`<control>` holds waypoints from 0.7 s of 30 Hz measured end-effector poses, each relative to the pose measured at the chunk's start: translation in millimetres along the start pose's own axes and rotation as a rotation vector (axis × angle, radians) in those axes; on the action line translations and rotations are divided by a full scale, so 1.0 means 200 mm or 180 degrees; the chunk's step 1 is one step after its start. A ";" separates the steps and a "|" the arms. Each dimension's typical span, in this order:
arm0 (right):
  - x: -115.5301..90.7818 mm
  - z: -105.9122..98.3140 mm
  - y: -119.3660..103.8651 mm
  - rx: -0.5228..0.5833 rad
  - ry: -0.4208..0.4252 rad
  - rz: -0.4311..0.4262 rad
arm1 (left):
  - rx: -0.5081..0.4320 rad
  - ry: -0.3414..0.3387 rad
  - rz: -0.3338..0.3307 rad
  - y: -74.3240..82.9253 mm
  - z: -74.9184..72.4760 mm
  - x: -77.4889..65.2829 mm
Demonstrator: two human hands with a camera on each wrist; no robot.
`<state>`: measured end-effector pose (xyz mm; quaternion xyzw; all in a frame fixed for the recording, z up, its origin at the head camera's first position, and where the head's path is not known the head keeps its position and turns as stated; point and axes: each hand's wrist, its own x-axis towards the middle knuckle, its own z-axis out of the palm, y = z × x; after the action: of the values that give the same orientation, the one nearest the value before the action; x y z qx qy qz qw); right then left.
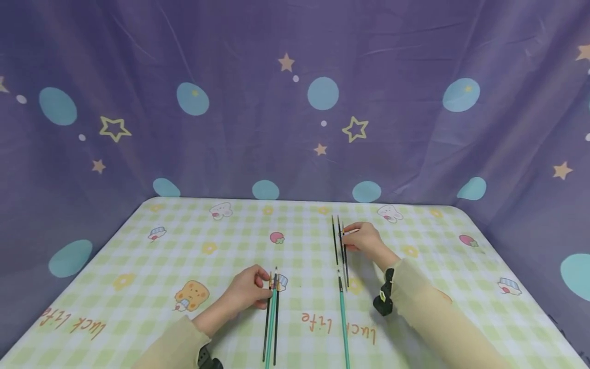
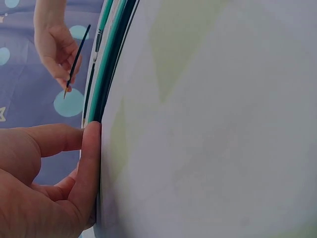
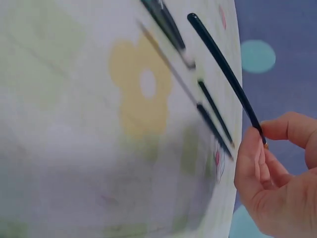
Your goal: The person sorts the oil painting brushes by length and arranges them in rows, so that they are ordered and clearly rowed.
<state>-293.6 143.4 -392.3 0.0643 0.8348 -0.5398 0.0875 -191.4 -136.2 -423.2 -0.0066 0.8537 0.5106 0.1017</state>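
My right hand (image 1: 364, 239) pinches a thin black-handled paintbrush (image 3: 223, 67) near its ferrule, between thumb and fingers. Its handle is raised and tilted above the table in the right wrist view. Beside that hand, two more black paintbrushes (image 1: 335, 243) lie on the cloth. Closer to me is a teal-handled paintbrush (image 1: 343, 320). At the left, my left hand (image 1: 246, 288) pinches a black paintbrush (image 1: 266, 328) near its bristle end. A teal paintbrush (image 1: 271, 328) and another black one (image 1: 276, 333) lie close alongside. The left fingertips partly hide the ferrules.
A green-and-white checked tablecloth (image 1: 161, 277) with printed cartoons and lettering covers the table. Behind its far edge hangs a purple curtain (image 1: 258, 138) with stars and blue spots. A black device (image 1: 383, 300) is strapped on the right wrist, with a similar one on the left.
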 end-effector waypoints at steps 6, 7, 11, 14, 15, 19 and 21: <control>0.10 -0.03 0.04 0.0180 0.0004 0.0049 | -0.0004 0.0024 -0.0018 0.00 0.00 0.00; 0.11 -0.04 0.04 0.0232 -0.0026 0.0048 | -0.0004 0.0028 -0.0020 0.00 0.00 0.00; 0.15 -0.03 0.06 0.0417 -0.0097 0.0065 | -0.0009 0.0034 -0.0021 -0.01 0.00 -0.01; 0.18 -0.03 0.06 0.0417 -0.0144 0.0045 | -0.0013 0.0030 -0.0020 -0.01 0.00 -0.01; 0.19 -0.03 0.06 0.0382 -0.0153 0.0028 | -0.0016 0.0026 -0.0024 -0.01 -0.01 -0.01; 0.23 -0.05 0.06 0.0210 -0.0062 0.0034 | -0.0031 -0.0002 0.0011 -0.01 -0.01 -0.01; 0.25 -0.05 0.06 0.0150 -0.0011 0.0055 | -0.0046 -0.0023 0.0025 -0.01 -0.01 0.00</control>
<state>-341.0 157.9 -409.3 0.0726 0.8211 -0.5586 0.0921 -190.3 -139.1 -424.9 -0.0021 0.8497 0.5172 0.1028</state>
